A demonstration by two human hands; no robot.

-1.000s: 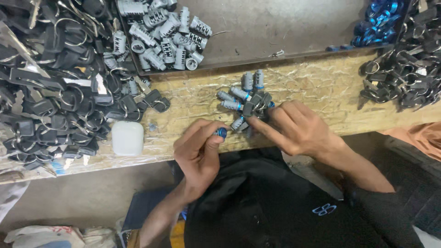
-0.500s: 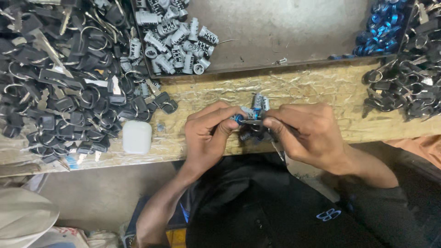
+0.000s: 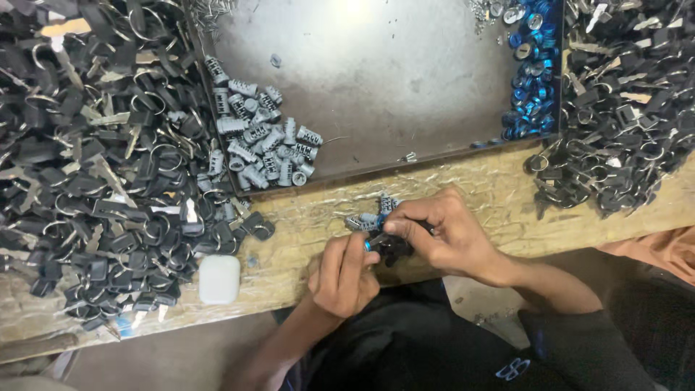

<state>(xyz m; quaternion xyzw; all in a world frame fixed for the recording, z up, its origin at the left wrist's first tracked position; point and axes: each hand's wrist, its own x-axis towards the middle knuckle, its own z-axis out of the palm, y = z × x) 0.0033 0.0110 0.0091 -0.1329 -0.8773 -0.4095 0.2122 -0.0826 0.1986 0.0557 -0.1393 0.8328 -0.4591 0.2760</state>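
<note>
My left hand (image 3: 346,274) and my right hand (image 3: 443,233) meet at the front edge of a wooden bench (image 3: 478,192). Between their fingertips they pinch a small lock part with a blue ring (image 3: 371,242). My right hand also covers a dark key piece (image 3: 395,247). Just behind the fingers lies a small cluster of grey lock cylinders (image 3: 375,211) on the wood. Exactly how the pinched parts fit together is hidden by the fingers.
A metal tray (image 3: 391,87) behind holds grey cylinders (image 3: 257,130) at its left and blue rings (image 3: 532,80) at its right. Heaps of black-headed keys lie left (image 3: 101,159) and right (image 3: 622,108). A small white case (image 3: 219,279) sits near the front edge.
The view has shifted, so the bench sits lower in frame. My hands came together over the cylinder cluster and now hold the blue-ringed part closer to the bench's front edge.
</note>
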